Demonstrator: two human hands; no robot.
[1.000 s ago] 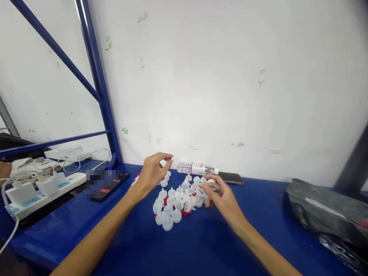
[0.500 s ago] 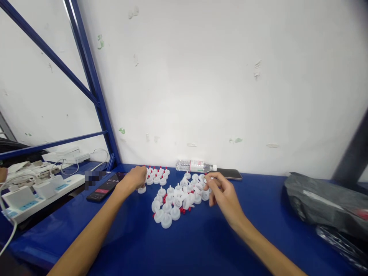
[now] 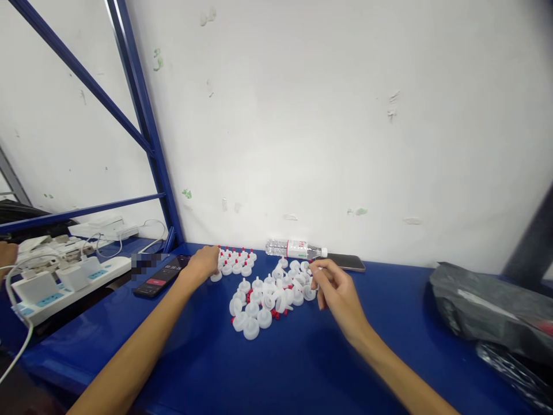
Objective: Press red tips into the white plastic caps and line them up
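My left hand (image 3: 204, 265) is closed, fingers pointing down, on a white nozzle cap (image 3: 216, 277) at the near left corner of a group of standing white caps with red tips (image 3: 237, 267). Its fingertips are hidden behind the hand. To the right lies a loose heap of white nozzle caps (image 3: 264, 318), with small red tips (image 3: 276, 314) scattered among them. My right hand (image 3: 339, 283) is at the right edge of this heap, thumb and fingers pinched together. A speck of red shows by its fingertips, but what they hold is too small to make out.
A clear water bottle (image 3: 297, 249) lies by the wall, with a dark phone (image 3: 345, 262) beside it. Another phone (image 3: 162, 278) and a power strip (image 3: 78, 285) with plugs are at left. Grey plastic bags (image 3: 488, 308) lie at right. A person's hand (image 3: 7, 253) shows far left.
My left hand has moved the white cap slightly away from me, up against the group of red-tipped caps. The right hand stays nearly in place. The whole view has shifted a little.
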